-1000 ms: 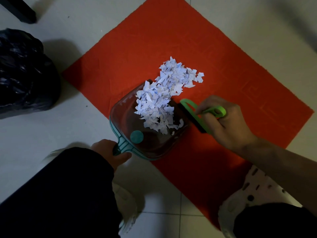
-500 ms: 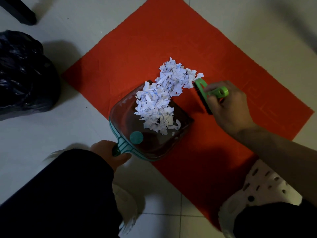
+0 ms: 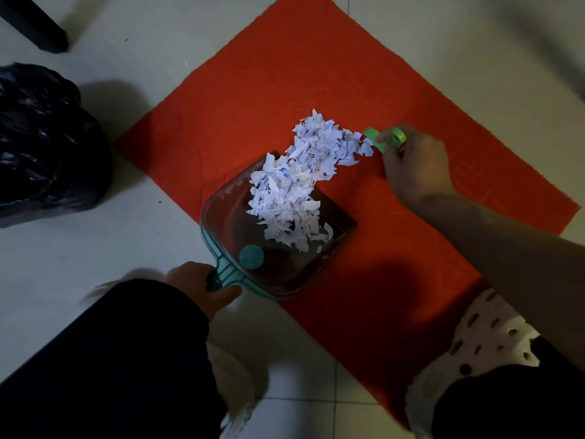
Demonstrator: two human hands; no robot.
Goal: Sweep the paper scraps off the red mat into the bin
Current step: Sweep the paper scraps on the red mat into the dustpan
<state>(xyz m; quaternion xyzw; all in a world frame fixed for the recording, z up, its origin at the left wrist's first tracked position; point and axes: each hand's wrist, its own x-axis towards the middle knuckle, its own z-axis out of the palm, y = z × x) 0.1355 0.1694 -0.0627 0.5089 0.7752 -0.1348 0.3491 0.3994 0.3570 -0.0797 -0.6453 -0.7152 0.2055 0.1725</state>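
— While the red mat (image 3: 285, 90) lies as a tilted diamond across the pale tiled floor (image 3: 95, 236), what do the paper scraps (image 3: 300, 182) look like?

— White torn bits with faint blue grid lines, heaped in one long pile at the centre of the frame. Its lower half lies inside the dustpan (image 3: 278, 245), and its upper half spills out over the pan's front lip onto the mat, running toward the upper right

— And the dustpan?

— Clear tinted tray with a teal rim, a teal handle and a round teal disc near the handle. Its mouth rests on the mat, its back end over the floor, just below centre

— The hands?

— The left hand (image 3: 202, 286), out of a dark sleeve, is wrapped round the teal handle at lower centre. The right hand (image 3: 414, 166), right of centre, grips a small green hand brush (image 3: 384, 141), whose tip touches the far right end of the pile

— What differs from a second ago?

— Back then the brush sat lower, against the dustpan's right side. Half a second ago it was level with the pile's right edge, and now it is higher again, at the pile's upper right end. The dustpan and left hand have kept their place

— Where is the bin?

— A black bag-lined bin (image 3: 44, 144) sits at the left edge, well apart from the mat, with a dark furniture leg (image 3: 34, 23) in the upper left corner. A white perforated slipper (image 3: 474, 353) shows at lower right
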